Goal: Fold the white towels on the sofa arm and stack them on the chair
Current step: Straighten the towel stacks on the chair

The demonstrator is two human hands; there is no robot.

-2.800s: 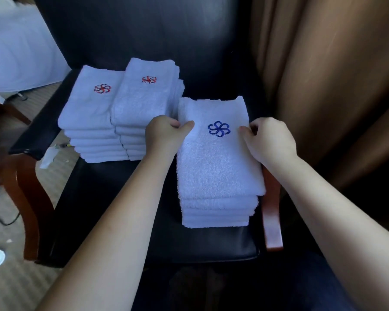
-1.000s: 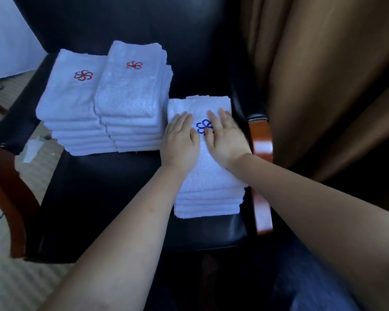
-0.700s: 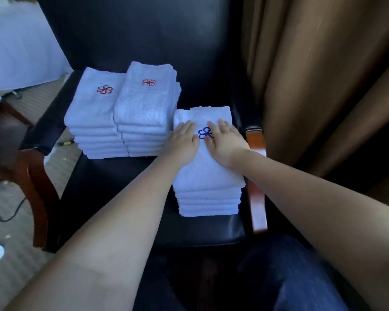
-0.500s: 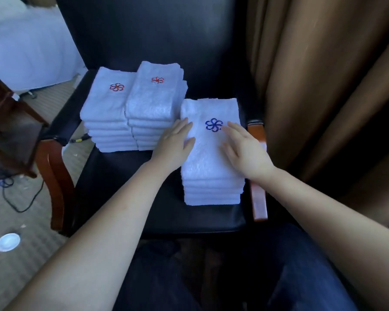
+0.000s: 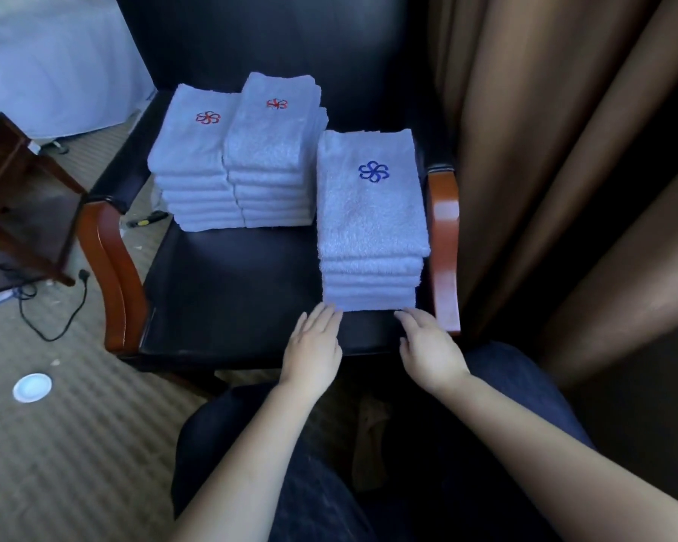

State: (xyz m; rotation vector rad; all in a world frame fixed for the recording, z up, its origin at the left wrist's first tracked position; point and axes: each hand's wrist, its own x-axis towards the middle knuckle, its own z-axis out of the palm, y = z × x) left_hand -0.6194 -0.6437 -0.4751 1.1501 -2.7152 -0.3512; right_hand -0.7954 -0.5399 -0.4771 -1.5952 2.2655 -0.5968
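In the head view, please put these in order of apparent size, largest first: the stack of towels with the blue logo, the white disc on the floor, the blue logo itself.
1. Blue-logo towel stack, though it lies nearest the camera.
2. White disc.
3. Blue logo.

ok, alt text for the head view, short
Both open hands, left hand and right hand, rest at the front of a stack of folded white towels with a blue logo on a black leather chair. Two red-logo stacks sit behind.
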